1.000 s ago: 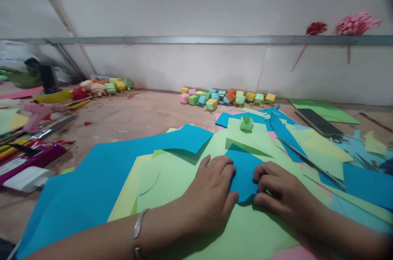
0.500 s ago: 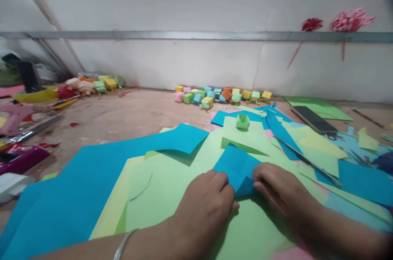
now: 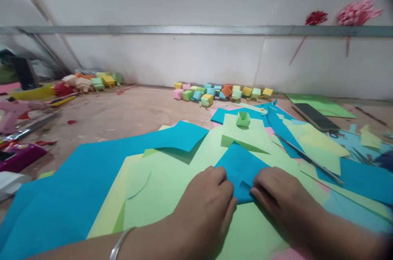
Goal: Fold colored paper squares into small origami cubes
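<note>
A small blue paper square [image 3: 241,170] lies on a light green sheet [image 3: 172,186] in front of me. My left hand [image 3: 205,206] presses its near left edge with curled fingers. My right hand [image 3: 276,196] pinches and presses the near right part of the same piece, where a fold shows. Both hands rest on the paper with fingers bent and close together. A silver bangle [image 3: 118,243] sits on my left wrist.
A small green folded cube [image 3: 242,119] sits on the sheets beyond. A row of coloured paper cubes [image 3: 221,93] lines the white wall. A metal ruler [image 3: 308,159] and a phone [image 3: 315,116] lie to the right. Tools and a purple case [image 3: 18,155] are at left.
The blue piece has been folded and pressed flatter, and both hands shifted slightly nearer along its front edge. The camera tilted a little.
</note>
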Tool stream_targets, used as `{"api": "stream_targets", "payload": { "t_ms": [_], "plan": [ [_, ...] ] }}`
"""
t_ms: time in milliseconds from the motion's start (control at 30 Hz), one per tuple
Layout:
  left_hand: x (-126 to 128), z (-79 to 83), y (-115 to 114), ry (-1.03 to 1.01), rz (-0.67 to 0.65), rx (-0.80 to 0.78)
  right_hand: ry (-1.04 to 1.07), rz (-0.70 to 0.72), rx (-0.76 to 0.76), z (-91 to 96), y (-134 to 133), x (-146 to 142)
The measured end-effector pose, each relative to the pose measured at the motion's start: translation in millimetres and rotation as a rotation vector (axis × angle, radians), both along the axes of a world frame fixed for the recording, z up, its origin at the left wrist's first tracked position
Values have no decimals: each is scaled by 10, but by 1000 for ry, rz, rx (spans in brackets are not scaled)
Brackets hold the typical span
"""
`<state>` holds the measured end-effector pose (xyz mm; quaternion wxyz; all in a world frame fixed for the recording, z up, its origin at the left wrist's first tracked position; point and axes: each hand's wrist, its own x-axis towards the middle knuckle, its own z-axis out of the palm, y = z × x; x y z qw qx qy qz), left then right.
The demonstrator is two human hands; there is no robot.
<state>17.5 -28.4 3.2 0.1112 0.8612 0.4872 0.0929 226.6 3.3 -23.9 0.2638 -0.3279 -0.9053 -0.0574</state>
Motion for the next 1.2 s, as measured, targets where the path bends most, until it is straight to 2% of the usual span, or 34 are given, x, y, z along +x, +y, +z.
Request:
{"api": "stream_targets", "payload": {
  "t_ms": [500, 833, 1200],
  "plan": [
    [15, 22, 46, 71, 17, -32, -34, -72, 31, -5, -31, -40],
    [26, -105, 65, -12, 42, 23, -38, -113, 32, -27, -49, -53],
    [35, -79, 75, -39, 96, -21, -42, -132, 79, -11, -38, -75]
  ]
}}
